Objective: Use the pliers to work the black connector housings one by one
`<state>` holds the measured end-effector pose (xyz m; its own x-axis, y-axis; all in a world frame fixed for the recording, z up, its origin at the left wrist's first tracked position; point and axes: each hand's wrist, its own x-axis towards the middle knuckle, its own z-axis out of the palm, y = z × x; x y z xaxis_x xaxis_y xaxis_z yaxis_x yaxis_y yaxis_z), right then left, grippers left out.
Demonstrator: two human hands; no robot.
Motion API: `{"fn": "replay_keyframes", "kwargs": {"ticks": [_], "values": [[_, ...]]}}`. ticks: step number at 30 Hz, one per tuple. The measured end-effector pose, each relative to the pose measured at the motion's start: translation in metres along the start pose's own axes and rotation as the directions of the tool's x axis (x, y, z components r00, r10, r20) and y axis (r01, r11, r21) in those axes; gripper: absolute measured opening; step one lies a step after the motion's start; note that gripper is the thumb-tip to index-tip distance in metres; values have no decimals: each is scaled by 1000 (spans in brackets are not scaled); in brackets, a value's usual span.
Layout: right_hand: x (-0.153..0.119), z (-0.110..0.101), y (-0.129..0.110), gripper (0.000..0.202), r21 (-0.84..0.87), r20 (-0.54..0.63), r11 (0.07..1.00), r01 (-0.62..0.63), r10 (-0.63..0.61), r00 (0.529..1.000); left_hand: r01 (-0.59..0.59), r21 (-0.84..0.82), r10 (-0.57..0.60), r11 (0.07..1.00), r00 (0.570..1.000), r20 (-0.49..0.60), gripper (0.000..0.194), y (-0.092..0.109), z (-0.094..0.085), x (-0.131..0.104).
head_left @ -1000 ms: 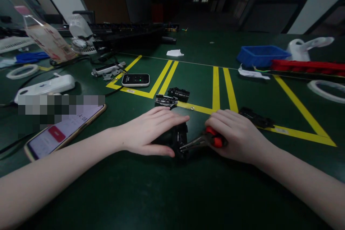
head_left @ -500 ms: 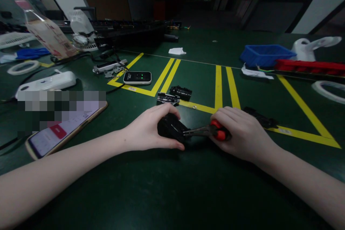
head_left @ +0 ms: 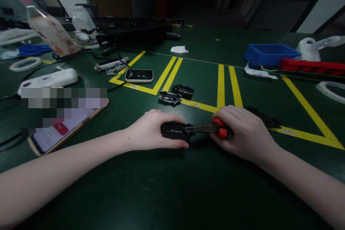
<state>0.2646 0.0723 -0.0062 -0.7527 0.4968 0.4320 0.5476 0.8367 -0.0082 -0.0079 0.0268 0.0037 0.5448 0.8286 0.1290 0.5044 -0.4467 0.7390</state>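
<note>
Between thumb and fingers, my left hand (head_left: pixel 151 129) grips a black plastic part (head_left: pixel 174 130) just over the green table. My right hand (head_left: pixel 244 133) is closed around the red handles of a pair of pliers (head_left: pixel 203 128). The long narrow jaws point left and meet the right end of the black part; what they pinch is too small to make out. Behind my left hand lie a black part with metallic edges (head_left: pixel 169 97) and a ribbed black part (head_left: pixel 183 91). Another dark part (head_left: pixel 262 116) lies beyond my right hand, partly hidden by it.
Left of my forearm is a phone (head_left: pixel 67 129), with a white device (head_left: pixel 48 80) behind it. A small box with green lights (head_left: pixel 139 76) lies inside yellow tape lines. At the right stand a blue bin (head_left: pixel 272 55) and a red strip (head_left: pixel 309 66). A bottle (head_left: pixel 51 30) leans at far left.
The black part has turned in my left hand and now lies more level. The pliers remain at its right end, their jaws tilted slightly differently. The whole view has shifted a little.
</note>
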Motion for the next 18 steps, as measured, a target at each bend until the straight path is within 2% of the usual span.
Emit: {"fn": "replay_keyframes", "kwargs": {"ticks": [6,13,18], "values": [[-3,7,5,14,28,-28,999,-19,20,999,3,-67,0,998,999,45,31,-3,-3,2],[0,2,2,12,44,22,999,-14,13,1000,43,-122,-37,992,998,56,34,-2,-6,3],[-2,4,3,12,48,24,999,-23,22,999,29,-147,-20,989,998,61,37,-4,-6,3]]}}
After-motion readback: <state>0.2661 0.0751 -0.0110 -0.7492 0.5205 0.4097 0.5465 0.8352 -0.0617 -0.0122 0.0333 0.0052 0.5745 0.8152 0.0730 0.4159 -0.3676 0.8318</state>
